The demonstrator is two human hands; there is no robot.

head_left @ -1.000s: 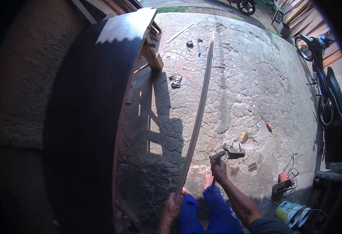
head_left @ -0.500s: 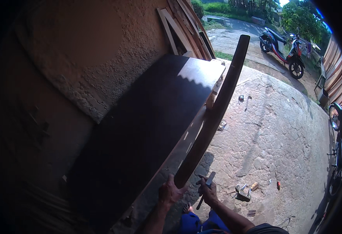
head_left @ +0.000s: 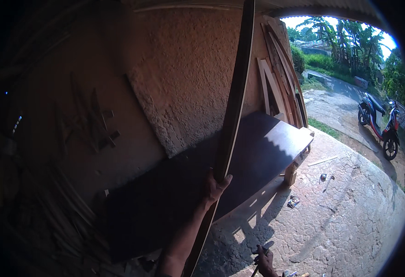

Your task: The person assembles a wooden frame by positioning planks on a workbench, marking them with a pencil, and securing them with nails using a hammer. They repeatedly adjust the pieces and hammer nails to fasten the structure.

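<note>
A long, dark wooden plank [head_left: 236, 99] stands steeply tilted in front of me, its top running out of the upper edge of the view. My left hand [head_left: 217, 188] is wrapped round its side, thumb on the near edge. At the lower right, my right hand [head_left: 266, 262] is closed on a slim, flat tool [head_left: 269, 245], whose exact kind I cannot make out. The tool is apart from the plank. Behind the plank lies a wide dark board [head_left: 184, 203] on a wooden support, sunlit at its far right corner.
Several boards [head_left: 276, 81] lean on the rough wall [head_left: 179, 60] beyond the dark board. A tape measure [head_left: 323, 177] and other small items lie on the cracked concrete floor [head_left: 313, 221]. A motorbike [head_left: 381, 123] is parked outside, at the right.
The plank has been raised more upright and moved left, across the dark board, in my left hand. My right hand, still on the tool, sits lower in view. The view has tilted up and left.
</note>
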